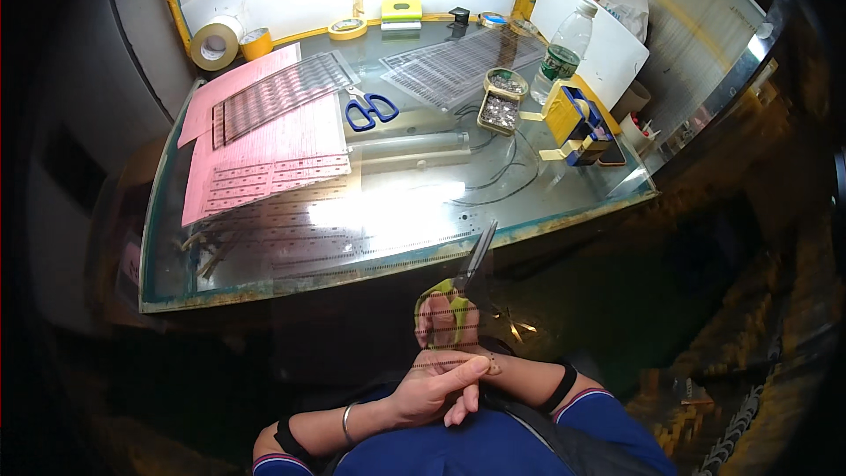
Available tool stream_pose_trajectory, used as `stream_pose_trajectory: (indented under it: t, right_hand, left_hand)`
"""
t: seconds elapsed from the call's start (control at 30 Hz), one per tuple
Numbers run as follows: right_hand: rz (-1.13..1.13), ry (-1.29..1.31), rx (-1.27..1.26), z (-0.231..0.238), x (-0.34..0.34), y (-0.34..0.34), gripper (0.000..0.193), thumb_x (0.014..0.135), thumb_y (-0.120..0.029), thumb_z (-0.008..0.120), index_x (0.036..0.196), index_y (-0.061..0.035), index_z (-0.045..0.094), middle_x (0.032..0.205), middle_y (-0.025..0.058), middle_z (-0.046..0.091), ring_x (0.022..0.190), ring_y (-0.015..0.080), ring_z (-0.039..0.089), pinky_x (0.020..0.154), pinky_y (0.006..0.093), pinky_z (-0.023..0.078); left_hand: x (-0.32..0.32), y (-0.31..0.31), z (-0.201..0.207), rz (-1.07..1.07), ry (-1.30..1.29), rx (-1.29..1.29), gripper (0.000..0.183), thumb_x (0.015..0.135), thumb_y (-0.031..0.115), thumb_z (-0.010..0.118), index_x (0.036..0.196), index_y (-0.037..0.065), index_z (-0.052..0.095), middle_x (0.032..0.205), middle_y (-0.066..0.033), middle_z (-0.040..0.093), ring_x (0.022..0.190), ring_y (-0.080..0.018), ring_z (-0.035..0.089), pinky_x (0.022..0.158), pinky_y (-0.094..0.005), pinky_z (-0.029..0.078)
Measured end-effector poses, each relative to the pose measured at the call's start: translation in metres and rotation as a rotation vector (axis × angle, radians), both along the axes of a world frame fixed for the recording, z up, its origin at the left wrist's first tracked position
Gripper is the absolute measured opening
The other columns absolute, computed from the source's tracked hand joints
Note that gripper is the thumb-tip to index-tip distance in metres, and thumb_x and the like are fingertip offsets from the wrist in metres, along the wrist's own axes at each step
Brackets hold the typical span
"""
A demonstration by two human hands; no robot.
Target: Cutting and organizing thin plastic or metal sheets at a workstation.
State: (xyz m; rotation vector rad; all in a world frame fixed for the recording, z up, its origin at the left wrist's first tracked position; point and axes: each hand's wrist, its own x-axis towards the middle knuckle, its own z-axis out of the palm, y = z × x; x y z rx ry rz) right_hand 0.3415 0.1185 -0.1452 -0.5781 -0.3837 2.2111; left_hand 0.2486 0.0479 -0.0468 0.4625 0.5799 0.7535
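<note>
My right hand (434,321) is closed round the yellow-green handles of a pair of scissors (478,256). The blades point up and away, toward the table's front edge, and look nearly closed. In front of that hand hangs a clear film sheet (451,340) with rows of small dark marks, and the fingers show through it. My left hand (434,390), with a bracelet on its wrist, is nearer my body. Its thumb and fingers pinch the film's lower edge, just below my right wrist. Against the dark background, the film's outer edges are hard to make out.
A glass-topped table (414,251) carries pink printed sheets (264,181), a patterned film (282,97), blue-handled scissors (370,112), small trays of bits (500,112), a tape dispenser (577,128), a water bottle (562,53) and tape rolls (214,46). Shiny scraps (515,328) lie below the table's edge.
</note>
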Motion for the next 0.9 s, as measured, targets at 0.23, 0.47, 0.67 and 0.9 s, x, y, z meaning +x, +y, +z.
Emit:
stream_pose_trajectory:
  t: [0.23,0.47,0.67,0.9]
  right_hand:
    - [-0.24,-0.019,0.269,0.056,0.025,0.012,0.04,0.088,-0.042,0.041,0.085,-0.0033,0.05,0.068,0.0074,0.052,0.058,0.0171,0.054,0.051,0.0295,0.047]
    - [-0.16,-0.666,0.469,0.106,0.024,0.017,0.012,0.081,-0.01,0.061,0.083,-0.001,0.054,0.07,0.0073,0.06,0.056,0.0088,0.056,0.051,0.0206,0.046]
    - [0.126,-0.628,0.443,0.083,-0.005,0.005,0.015,0.081,-0.014,0.063,0.082,-0.0013,0.055,0.07,0.0052,0.061,0.056,0.0068,0.056,0.049,0.0192,0.046]
    - [0.051,-0.584,0.481,0.07,0.016,-0.009,0.037,0.091,-0.033,0.042,0.091,0.0036,0.05,0.082,0.0109,0.056,0.069,0.0138,0.054,0.061,0.0246,0.046]
  left_hand:
    - [-0.013,-0.001,0.003,-0.05,0.194,0.082,0.025,0.089,0.02,0.051,0.092,-0.003,0.061,0.057,-0.0077,0.058,0.042,-0.0105,0.053,0.038,-0.0185,0.042]
    - [-0.082,-0.009,-0.031,0.642,0.371,0.327,0.018,0.074,0.008,0.05,0.057,0.002,0.049,0.047,-0.0032,0.044,0.034,-0.0099,0.035,0.034,-0.023,0.027]
    - [-0.064,-0.006,-0.037,0.825,0.36,0.155,0.026,0.087,0.029,0.045,0.082,0.005,0.051,0.053,-0.0039,0.045,0.041,-0.0111,0.04,0.038,-0.0217,0.033]
    - [-0.048,0.035,-0.023,0.647,0.295,0.128,0.02,0.085,0.018,0.056,0.085,-0.002,0.062,0.067,-0.0056,0.06,0.053,-0.0081,0.056,0.047,-0.0178,0.044]
